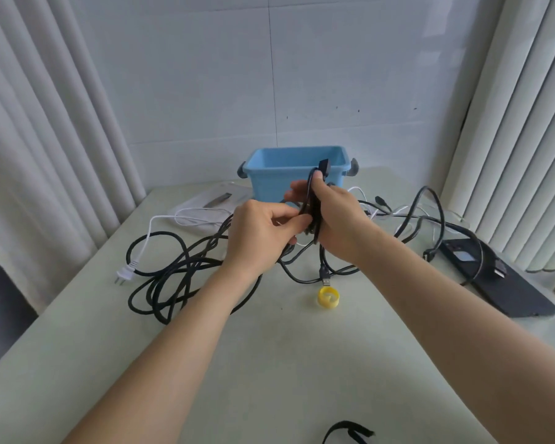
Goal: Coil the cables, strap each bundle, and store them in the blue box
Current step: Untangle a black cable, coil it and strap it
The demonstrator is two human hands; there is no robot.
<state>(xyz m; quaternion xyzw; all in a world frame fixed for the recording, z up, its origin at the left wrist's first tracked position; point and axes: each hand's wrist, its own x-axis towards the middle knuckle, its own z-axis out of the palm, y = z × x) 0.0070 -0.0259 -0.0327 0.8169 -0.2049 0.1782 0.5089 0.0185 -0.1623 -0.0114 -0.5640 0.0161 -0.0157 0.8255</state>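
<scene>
Presently, the black cable [311,216], judged light and limp, is being clasped mid-bundle by the right grip [337,219] and pinched by the left grip [260,235].

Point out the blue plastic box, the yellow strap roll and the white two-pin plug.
blue plastic box [267,187]: head view, front wall.
yellow strap roll [328,297]: head view, coil top.
white two-pin plug [127,273]: head view, body.

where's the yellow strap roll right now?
Head view: the yellow strap roll lies on the table, centre, between the forearms, just in front of a black USB plug and nearer the camera than the blue box.
</scene>
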